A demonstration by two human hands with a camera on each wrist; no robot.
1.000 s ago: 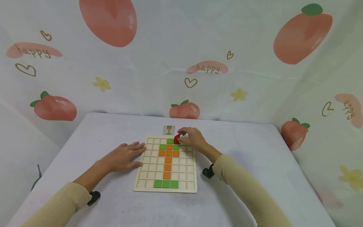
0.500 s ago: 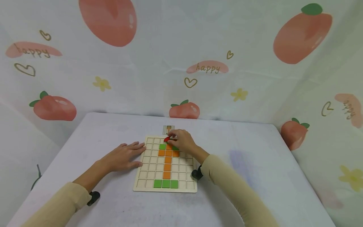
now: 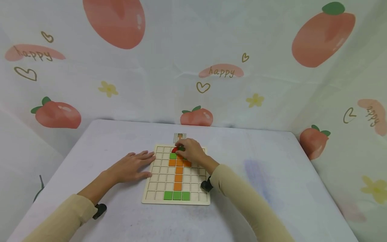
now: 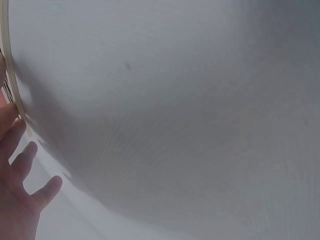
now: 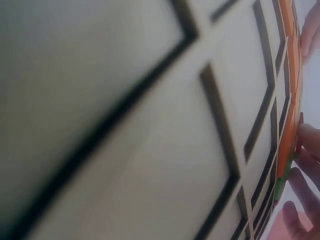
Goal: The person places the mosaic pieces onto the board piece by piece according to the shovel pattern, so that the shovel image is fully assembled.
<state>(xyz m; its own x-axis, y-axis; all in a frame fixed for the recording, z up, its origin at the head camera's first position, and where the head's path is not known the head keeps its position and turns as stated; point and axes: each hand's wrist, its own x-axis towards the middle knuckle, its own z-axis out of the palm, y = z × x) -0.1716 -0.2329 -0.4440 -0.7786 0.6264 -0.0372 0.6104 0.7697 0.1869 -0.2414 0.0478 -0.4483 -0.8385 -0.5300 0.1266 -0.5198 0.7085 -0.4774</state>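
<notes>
A cream grid board (image 3: 160, 198) lies on the table, with orange tiles (image 3: 179, 170) in a cross shape and green tiles (image 3: 177, 196) at its near end and around its top. My right hand (image 3: 193, 151) pinches a red tile (image 3: 174, 150) with a rounded edge at the far row, just left of a green tile partly hidden by the fingers. In the right wrist view, the fingers (image 5: 312, 142) are at the board's edge with a sliver of red beside them. My left hand (image 3: 130, 167) lies with spread fingers at the board's left edge, its fingertips touching the rim.
A small pattern card (image 3: 178, 137) lies just beyond the board's far edge, partly covered by the right hand. The white table (image 3: 257, 201) extends to both sides. Behind it hangs a white cloth (image 3: 169, 40) printed with fruit.
My right hand has carried the red tile leftward along the far row, past the green tile there, and has come down lower. The left hand has stayed in place.
</notes>
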